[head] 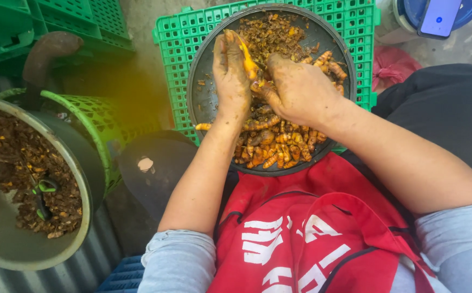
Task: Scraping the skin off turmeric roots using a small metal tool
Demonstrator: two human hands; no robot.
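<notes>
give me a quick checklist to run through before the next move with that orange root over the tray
1. Orange root held: ok, the left hand has it against its fingers.
2. Right hand on the piece: ok, its fingers meet the root's lower end; whether it holds a blade, cannot tell.
3. Work over the round dark tray: ok, both hands are above it.
4. Tray support: ok, it rests on the green crate, though its near rim overhangs toward the red apron.
5. Unpeeled roots in reach: ok, heaped at the tray's near side.
6. Large pan of scraps on the left: cannot tell whether it is within reach.
</notes>
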